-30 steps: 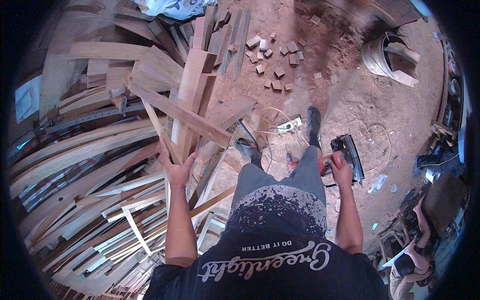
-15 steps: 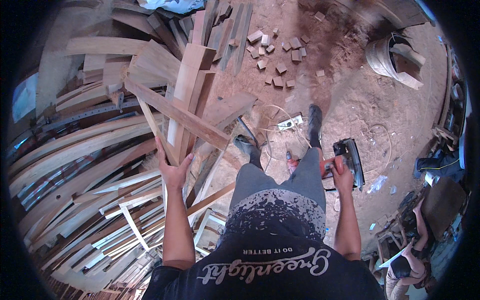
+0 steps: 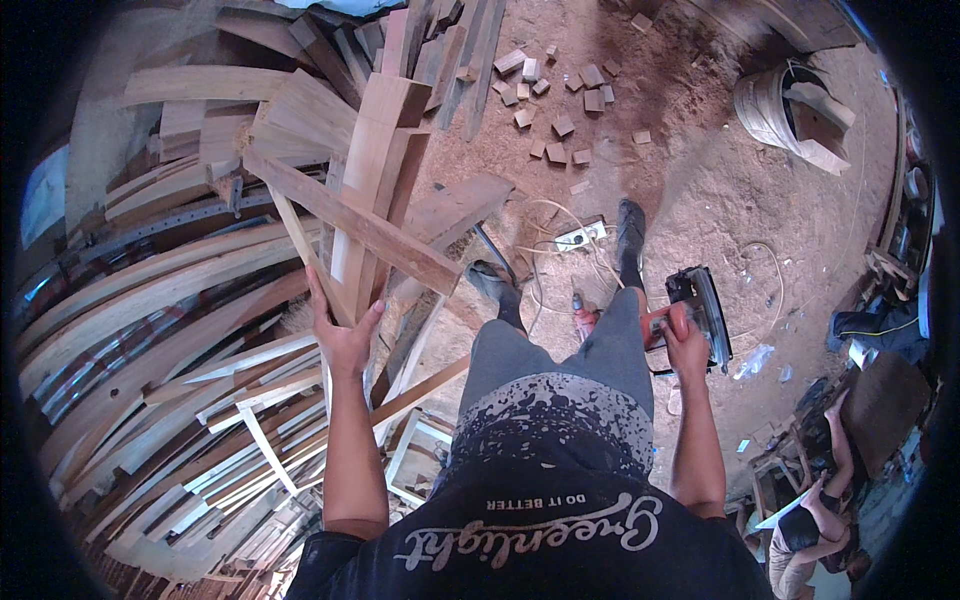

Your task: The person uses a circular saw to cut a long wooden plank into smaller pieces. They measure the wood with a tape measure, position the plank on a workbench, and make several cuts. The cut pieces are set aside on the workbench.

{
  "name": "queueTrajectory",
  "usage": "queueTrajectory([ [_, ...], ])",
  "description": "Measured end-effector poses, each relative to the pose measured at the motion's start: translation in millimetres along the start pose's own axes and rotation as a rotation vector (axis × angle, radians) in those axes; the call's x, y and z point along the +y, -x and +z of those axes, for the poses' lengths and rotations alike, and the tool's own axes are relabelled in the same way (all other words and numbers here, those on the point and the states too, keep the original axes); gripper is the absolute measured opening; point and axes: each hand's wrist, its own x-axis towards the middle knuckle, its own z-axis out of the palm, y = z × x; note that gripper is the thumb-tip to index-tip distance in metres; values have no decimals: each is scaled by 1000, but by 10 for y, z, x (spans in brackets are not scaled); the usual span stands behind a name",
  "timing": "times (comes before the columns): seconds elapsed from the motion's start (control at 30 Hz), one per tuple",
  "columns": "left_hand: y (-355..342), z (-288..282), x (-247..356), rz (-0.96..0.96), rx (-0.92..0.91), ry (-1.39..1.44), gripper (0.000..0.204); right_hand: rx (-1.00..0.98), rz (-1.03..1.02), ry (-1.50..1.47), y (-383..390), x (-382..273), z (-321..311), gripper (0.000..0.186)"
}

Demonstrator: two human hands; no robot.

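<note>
My left hand [image 3: 343,335] grips the near end of a narrow wooden board [image 3: 318,260], thumb on its right side and fingers on its left. A wooden batten [image 3: 355,222] lies slanting across the far end of this board and over some thick timber beams [image 3: 380,150]. At my right side, my right hand [image 3: 688,348] is closed round the red handle of a circular saw [image 3: 705,320], which hangs beside my right leg with its flat base turned outward. The blade is hidden.
Stacked boards [image 3: 150,300] fill the left. Small cut-off blocks [image 3: 562,124] lie ahead on the sawdust-covered floor. A power strip [image 3: 580,238] with loose cords and a red power tool [image 3: 584,318] are near my feet. A sack of offcuts [image 3: 770,115] stands far right; another person [image 3: 815,520] sits lower right.
Almost nothing differs. The view has shifted slightly; both hands keep their hold on the board and the saw.
</note>
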Motion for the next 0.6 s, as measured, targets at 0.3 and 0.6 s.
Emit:
queueTrajectory([
  [0.3,-34,-8,-86,23,-9,-17,123,4,10,19,-10,15,5,59],
  [0.6,-51,-23,37,42,8,-109,123,-44,27,55,-17,-2,-41,61],
])
